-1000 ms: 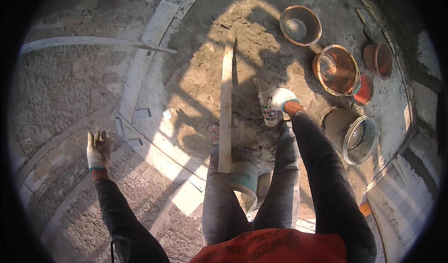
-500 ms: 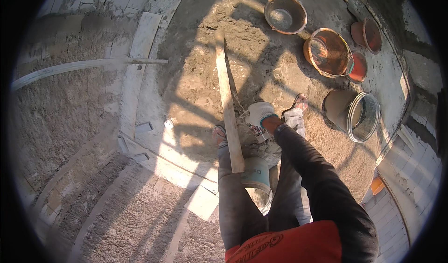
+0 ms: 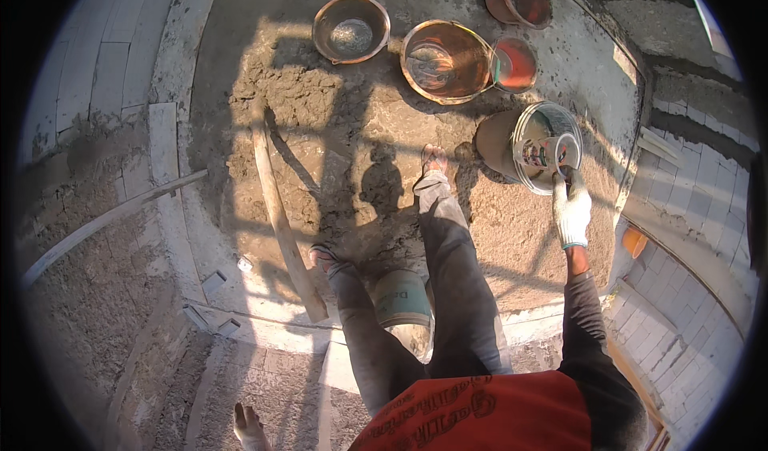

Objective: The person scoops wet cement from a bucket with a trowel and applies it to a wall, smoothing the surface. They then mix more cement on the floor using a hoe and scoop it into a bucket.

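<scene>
My right hand [image 3: 572, 215], in a white knitted glove, grips a clear plastic cup [image 3: 552, 155] with coloured print on its side. The cup is tilted over the mouth of a grey, mortar-smeared bucket [image 3: 498, 145] on the right. Whether the cup holds anything I cannot make out. At the lower left edge my left hand [image 3: 250, 429] shows only in part, gloved, with darkened fingertips stretched out and nothing seen in them. Between my feet lies a spread of wet grey mortar [image 3: 296, 123], with a long wooden plank [image 3: 280, 203] across its left side.
Two wide mortar-stained basins, a brown one [image 3: 350, 51] and an orange one [image 3: 418, 91], stand ahead. Beyond them are a reddish bucket [image 3: 500, 4] and a small red pail [image 3: 516, 65]. A green-and-white bucket [image 3: 402, 297] sits between my legs. Block walls [image 3: 672, 323] border the floor.
My right hand has swung from between my legs to the grey bucket at right, carrying the cup. My left hand has come into view at lower left. The whole view has shifted.
</scene>
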A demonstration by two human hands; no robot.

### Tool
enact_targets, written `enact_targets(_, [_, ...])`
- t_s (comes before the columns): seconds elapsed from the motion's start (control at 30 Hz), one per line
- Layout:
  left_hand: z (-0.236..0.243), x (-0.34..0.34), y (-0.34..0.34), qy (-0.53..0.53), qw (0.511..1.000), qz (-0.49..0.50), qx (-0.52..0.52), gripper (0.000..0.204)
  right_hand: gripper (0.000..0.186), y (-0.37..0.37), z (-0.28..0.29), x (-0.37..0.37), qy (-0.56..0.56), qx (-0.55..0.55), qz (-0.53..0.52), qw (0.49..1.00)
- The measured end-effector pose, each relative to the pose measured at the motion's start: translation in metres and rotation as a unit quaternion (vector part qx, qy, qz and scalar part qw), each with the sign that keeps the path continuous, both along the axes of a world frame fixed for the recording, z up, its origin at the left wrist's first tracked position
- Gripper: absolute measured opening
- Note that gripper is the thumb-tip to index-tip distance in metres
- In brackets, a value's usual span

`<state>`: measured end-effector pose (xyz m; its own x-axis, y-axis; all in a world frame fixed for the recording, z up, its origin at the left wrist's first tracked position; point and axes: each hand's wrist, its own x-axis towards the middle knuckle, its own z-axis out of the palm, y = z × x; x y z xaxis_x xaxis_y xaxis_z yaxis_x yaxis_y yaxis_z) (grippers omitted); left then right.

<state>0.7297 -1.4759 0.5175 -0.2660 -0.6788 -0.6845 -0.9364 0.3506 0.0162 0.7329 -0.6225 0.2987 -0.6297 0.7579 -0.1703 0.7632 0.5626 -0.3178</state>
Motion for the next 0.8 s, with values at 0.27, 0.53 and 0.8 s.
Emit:
enact_targets(0.27, [-0.142,-0.174,0.310,0.091,0.952,-0.127,0.263,0.100,0.027,0.149,-0.087,0.044,-0.135,0.052,0.075,0.987])
enact_targets(0.53, [-0.242,-0.191,0.368,-0.083,0.963,-0.245,0.081,0.083,0.036,0.192,-0.214,0.062,-0.257,-0.019,0.088,0.962])
enact_targets(0.8, [-0.273,-0.173,0.359,-0.053,0.976,-0.205,0.043,0.072,0.026,0.219,-0.305,0.011,-0.314,-0.055,0.173,0.932])
